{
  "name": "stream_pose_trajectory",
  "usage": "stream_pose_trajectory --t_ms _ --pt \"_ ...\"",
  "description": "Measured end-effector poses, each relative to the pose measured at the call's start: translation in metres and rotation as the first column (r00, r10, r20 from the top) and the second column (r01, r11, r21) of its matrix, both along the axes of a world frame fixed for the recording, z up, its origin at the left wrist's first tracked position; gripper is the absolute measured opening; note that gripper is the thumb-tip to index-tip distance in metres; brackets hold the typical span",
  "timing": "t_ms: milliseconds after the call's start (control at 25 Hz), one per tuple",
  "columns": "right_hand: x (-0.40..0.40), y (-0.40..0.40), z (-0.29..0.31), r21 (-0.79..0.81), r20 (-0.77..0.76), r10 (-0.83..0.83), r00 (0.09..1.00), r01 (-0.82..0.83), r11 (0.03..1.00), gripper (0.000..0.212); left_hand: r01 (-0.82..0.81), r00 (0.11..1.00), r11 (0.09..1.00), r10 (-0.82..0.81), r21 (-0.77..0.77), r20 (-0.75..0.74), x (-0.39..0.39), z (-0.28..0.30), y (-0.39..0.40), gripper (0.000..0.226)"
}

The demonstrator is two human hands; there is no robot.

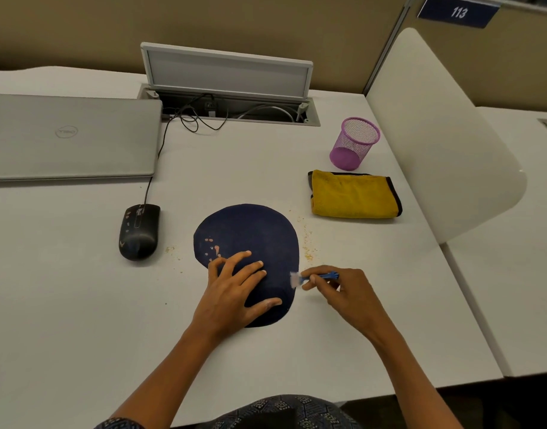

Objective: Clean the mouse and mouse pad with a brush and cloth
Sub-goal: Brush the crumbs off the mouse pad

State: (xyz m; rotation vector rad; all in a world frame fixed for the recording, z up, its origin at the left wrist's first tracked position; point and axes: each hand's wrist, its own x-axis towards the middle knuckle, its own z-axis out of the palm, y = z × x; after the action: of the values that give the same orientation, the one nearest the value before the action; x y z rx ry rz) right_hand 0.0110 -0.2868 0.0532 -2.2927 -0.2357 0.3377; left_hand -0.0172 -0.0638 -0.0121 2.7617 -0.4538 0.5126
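A dark blue mouse pad (250, 233) lies on the white desk (80, 289), with pinkish spots near its left edge. My left hand (232, 292) rests flat on the pad's near part, fingers spread. My right hand (337, 289) grips a small blue brush (315, 277); its pale bristles touch the pad's right edge. A black wired mouse (139, 232), speckled with light marks, sits to the left of the pad. A folded yellow cloth (354, 195) lies at the back right.
Yellowish crumbs (307, 243) are scattered right of the pad and a few near the mouse. A closed grey laptop (70, 137) lies at the back left. A purple mesh cup (354, 144) stands behind the cloth. An open cable hatch (228, 88) and a white divider (442, 134) bound the desk.
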Motion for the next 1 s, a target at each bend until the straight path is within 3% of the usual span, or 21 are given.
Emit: stream_pose_trajectory --t_ms 80,160,320,520,720,800,920,1000 --pt "0.002 0.000 0.002 0.063 0.086 -0.121 0.989 0.116 0.991 0.023 0.002 1.000 1.000 -0.002 -0.008 0.007 0.000 -0.001 -0.001 0.056" --pt "0.004 0.008 0.006 0.160 0.095 -0.104 0.990 0.088 0.983 0.020 0.005 1.000 1.000 -0.005 -0.019 0.015 0.001 -0.002 0.000 0.056" --pt "0.002 0.021 0.003 0.204 -0.072 0.056 0.996 -0.040 0.978 0.020 0.007 1.000 1.000 -0.007 -0.007 0.010 0.000 -0.003 0.001 0.057" --pt "0.000 -0.003 0.003 0.103 -0.200 0.072 0.977 -0.052 0.993 0.020 -0.007 1.000 1.000 0.007 -0.012 0.002 0.000 -0.002 0.001 0.057" --pt "-0.004 -0.003 0.008 0.182 -0.104 0.057 0.993 -0.037 0.983 0.019 -0.004 1.000 1.000 0.004 -0.013 -0.008 0.000 -0.001 0.001 0.057" --pt "-0.006 -0.001 0.002 0.147 -0.112 0.070 0.991 -0.053 0.988 0.019 -0.001 1.000 1.000 0.001 -0.010 -0.010 0.000 0.000 0.001 0.057" --pt "-0.001 -0.006 -0.002 0.109 -0.032 -0.047 0.998 0.050 0.993 0.018 -0.003 1.000 1.000 0.002 -0.016 -0.016 -0.001 0.000 0.001 0.056" --pt "-0.002 -0.008 -0.002 0.145 -0.057 -0.001 0.998 0.009 0.989 0.018 -0.002 1.000 1.000 0.001 -0.019 -0.022 -0.001 -0.001 0.001 0.057"
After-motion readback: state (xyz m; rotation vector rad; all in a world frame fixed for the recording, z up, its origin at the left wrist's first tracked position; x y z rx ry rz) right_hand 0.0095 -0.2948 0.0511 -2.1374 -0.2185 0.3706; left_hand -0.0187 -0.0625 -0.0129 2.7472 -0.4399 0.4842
